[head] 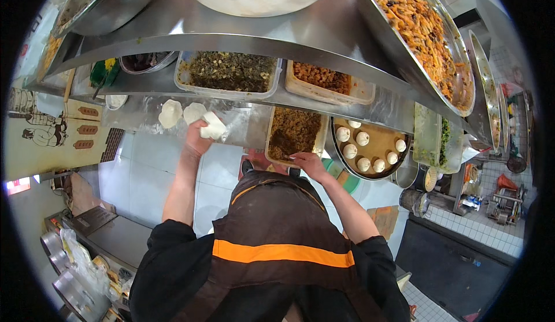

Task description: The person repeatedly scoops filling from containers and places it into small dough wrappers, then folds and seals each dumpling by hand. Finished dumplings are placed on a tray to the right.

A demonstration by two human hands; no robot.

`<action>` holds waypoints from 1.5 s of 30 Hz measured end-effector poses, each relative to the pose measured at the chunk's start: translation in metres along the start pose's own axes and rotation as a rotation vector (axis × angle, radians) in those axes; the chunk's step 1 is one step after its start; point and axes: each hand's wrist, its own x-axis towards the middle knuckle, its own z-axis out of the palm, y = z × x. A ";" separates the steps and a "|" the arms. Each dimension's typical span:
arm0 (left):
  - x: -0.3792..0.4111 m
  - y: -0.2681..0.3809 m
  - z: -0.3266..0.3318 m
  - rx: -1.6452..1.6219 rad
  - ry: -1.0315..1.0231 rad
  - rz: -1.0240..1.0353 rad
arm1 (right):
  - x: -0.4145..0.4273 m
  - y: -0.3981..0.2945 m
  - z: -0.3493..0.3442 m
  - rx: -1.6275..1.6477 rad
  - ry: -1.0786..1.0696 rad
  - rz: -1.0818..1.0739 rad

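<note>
My left hand (198,139) holds a flat dough wrapper (213,126) just above the floured steel worktop (236,124). Two more dough wrappers lie beside it to the left, a round one (171,113) and one (194,113) partly behind the held piece. Over the near edge of a plastic tub of brown minced filling (298,126) is my right hand (308,164), fingers drawn together. Whether a thin tool sits in those fingers is too small to tell. Right of the tub, a round pan (367,127) carries several pleated buns (362,138), spaced apart.
A steel shelf (260,40) crosses above the worktop. Under it stand tubs of dark green filling (234,72) and reddish filling (323,78). A large bowl of orange shredded filling (416,40) overhangs at right. A small white bowl (116,101) sits left of the wrappers.
</note>
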 end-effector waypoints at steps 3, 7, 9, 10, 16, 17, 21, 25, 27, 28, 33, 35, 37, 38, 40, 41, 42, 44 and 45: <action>-0.014 -0.043 0.027 -0.118 -0.083 -0.114 | -0.008 -0.029 -0.017 -0.018 0.003 0.238; -0.021 -0.092 0.071 0.337 -0.112 0.053 | -0.011 -0.027 -0.037 0.048 0.085 0.120; -0.016 -0.107 0.096 0.039 -0.032 -0.115 | -0.015 -0.037 -0.049 -0.001 0.096 0.012; -0.014 -0.117 0.108 0.061 0.056 -0.130 | -0.017 -0.039 -0.056 -0.016 0.104 -0.017; 0.009 -0.176 0.149 1.074 -0.144 0.545 | -0.036 -0.066 -0.034 -0.885 0.327 -0.463; -0.005 -0.157 0.186 1.019 -0.233 0.434 | -0.041 -0.061 -0.030 -1.140 0.367 -0.598; 0.002 -0.169 0.184 0.974 -0.074 0.351 | -0.059 -0.061 -0.035 -1.095 0.331 -0.625; 0.006 -0.172 0.149 0.938 -0.141 0.700 | -0.062 -0.054 -0.050 -0.896 0.437 -0.489; 0.022 -0.170 0.128 0.609 -0.179 0.408 | -0.041 -0.042 -0.051 -0.914 0.278 -0.503; 0.034 -0.165 0.130 -0.048 -0.019 0.036 | -0.030 -0.040 -0.049 -0.937 0.154 -0.480; 0.021 -0.150 0.125 -0.223 0.099 -0.078 | -0.022 -0.024 -0.021 -1.141 -0.102 -0.425; -0.008 -0.127 0.152 -0.294 0.148 -0.124 | -0.030 -0.028 -0.024 -0.770 -0.064 -0.253; -0.020 -0.125 0.159 -0.247 0.198 -0.121 | -0.027 -0.011 -0.029 -0.315 0.005 -0.078; -0.022 -0.127 0.158 -0.233 0.210 -0.141 | -0.024 0.002 -0.031 -0.089 0.050 -0.028; -0.022 -0.134 0.146 -0.197 0.204 -0.120 | -0.021 -0.004 -0.039 -0.060 0.048 0.027; -0.024 -0.134 0.138 -0.157 0.205 -0.114 | -0.019 -0.007 -0.044 -0.046 0.048 0.055; -0.028 -0.132 0.137 -0.117 0.205 -0.113 | -0.020 -0.011 -0.050 0.002 0.055 0.069; -0.035 -0.132 0.136 -0.049 0.230 -0.107 | -0.019 -0.017 -0.060 0.070 0.080 0.042; -0.037 -0.135 0.137 0.020 0.274 -0.076 | -0.021 -0.032 -0.062 0.054 0.075 0.061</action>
